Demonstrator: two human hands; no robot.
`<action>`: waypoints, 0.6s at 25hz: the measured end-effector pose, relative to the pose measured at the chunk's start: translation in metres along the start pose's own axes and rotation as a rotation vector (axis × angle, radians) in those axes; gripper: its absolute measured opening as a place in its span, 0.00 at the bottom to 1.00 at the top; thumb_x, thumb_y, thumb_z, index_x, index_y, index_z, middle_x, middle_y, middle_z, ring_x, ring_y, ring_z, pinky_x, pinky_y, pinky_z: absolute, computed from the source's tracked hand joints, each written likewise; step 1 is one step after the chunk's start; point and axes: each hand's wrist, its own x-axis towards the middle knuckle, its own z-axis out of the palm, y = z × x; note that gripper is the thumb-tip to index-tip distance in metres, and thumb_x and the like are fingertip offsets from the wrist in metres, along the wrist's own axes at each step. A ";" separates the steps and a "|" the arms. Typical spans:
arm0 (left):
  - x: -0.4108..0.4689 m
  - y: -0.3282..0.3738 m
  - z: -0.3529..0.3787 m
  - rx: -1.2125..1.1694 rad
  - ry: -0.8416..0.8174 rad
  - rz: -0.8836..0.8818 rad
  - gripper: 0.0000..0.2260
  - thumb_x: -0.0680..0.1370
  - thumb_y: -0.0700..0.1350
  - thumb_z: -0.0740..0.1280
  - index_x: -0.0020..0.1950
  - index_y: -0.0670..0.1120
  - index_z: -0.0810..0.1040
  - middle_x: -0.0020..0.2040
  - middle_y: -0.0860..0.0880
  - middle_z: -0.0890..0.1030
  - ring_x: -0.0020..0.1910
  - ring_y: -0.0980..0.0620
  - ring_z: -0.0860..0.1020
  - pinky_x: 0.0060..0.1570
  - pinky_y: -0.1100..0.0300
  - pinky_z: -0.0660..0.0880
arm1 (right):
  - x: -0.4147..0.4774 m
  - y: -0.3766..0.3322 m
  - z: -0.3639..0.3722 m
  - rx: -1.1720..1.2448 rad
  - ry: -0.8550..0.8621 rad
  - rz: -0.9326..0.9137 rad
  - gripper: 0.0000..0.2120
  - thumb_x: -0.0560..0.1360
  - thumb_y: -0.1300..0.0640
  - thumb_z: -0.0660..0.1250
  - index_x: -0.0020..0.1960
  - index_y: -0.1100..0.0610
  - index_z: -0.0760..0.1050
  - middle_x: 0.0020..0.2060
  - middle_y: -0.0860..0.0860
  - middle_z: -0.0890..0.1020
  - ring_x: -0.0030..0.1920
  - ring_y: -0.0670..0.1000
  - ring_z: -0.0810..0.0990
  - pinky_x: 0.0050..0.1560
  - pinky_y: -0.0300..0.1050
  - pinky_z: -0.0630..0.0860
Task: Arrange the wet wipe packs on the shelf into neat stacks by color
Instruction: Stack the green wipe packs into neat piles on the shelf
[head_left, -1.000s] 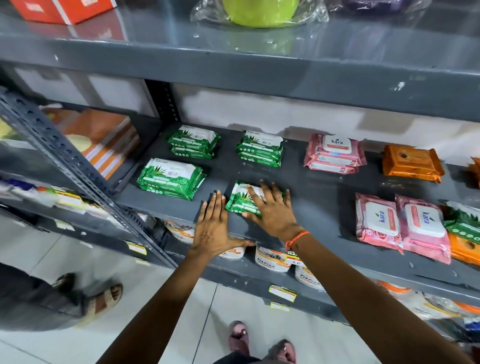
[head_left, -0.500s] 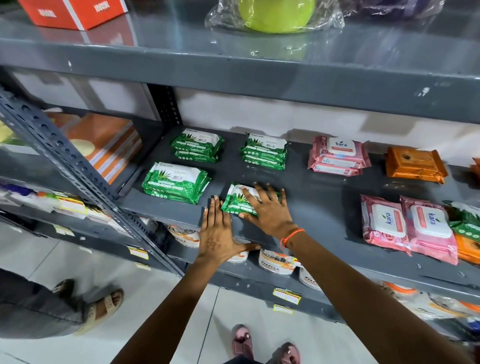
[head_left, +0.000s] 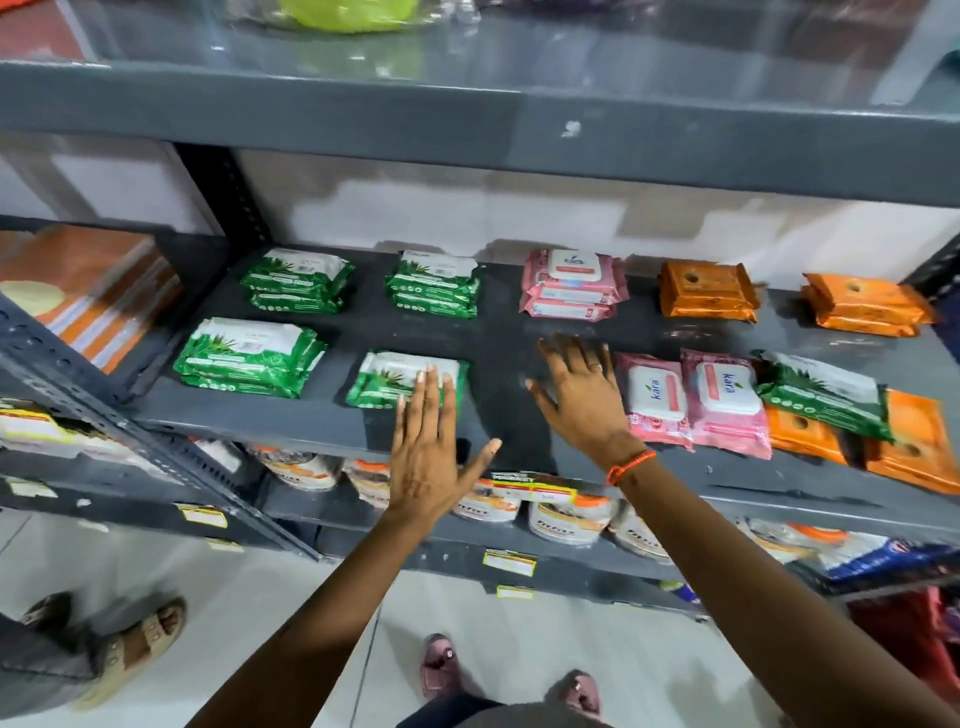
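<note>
While we look down from the head view, our left hand lies flat with fingers straight and together, holding nothing; its fingertips overlap the front green stack near the shelf centre, though we cannot tell whether they press on it. Our right hand, at three o'clock from the left, is spread open and empty above bare shelf, with a orange thread band at the wrist. Just beside it at three o'clock lie two pink packs side by side, their lids turned sideways. Further toward three o'clock, a loose green pack rests on top of orange packs at the shelf's front right.

At nine o'clock from the left hand's fingertips sits a larger green stack. Along the back row, from ten o'clock round to two o'clock, stand two more green stacks and, a pink stack, and two orange stacks and. All stacks stand well apart from each other.

At six o'clock, below the shelf, a lower shelf holds round tubs, and our feet in sandals stand on the pale floor. At seven o'clock another person's sandalled foot shows.
</note>
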 end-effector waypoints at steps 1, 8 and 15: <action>0.004 0.020 0.004 -0.007 0.002 0.043 0.40 0.75 0.69 0.46 0.76 0.40 0.49 0.78 0.41 0.49 0.77 0.45 0.48 0.75 0.51 0.43 | -0.007 0.021 -0.007 -0.014 0.032 0.048 0.27 0.78 0.45 0.57 0.74 0.55 0.60 0.75 0.57 0.64 0.76 0.60 0.59 0.77 0.59 0.48; 0.027 0.085 0.036 -0.018 -0.171 0.104 0.49 0.69 0.73 0.29 0.75 0.40 0.53 0.78 0.41 0.52 0.77 0.46 0.51 0.76 0.51 0.46 | -0.039 0.163 -0.059 -0.050 0.112 0.397 0.30 0.75 0.44 0.56 0.73 0.59 0.62 0.73 0.62 0.65 0.74 0.63 0.61 0.75 0.61 0.56; 0.029 0.084 0.037 0.024 -0.284 0.065 0.54 0.61 0.75 0.23 0.76 0.42 0.47 0.79 0.45 0.46 0.77 0.49 0.44 0.76 0.52 0.41 | -0.036 0.261 -0.110 -0.075 -0.370 0.448 0.43 0.63 0.45 0.77 0.72 0.57 0.63 0.68 0.63 0.72 0.67 0.65 0.71 0.68 0.63 0.68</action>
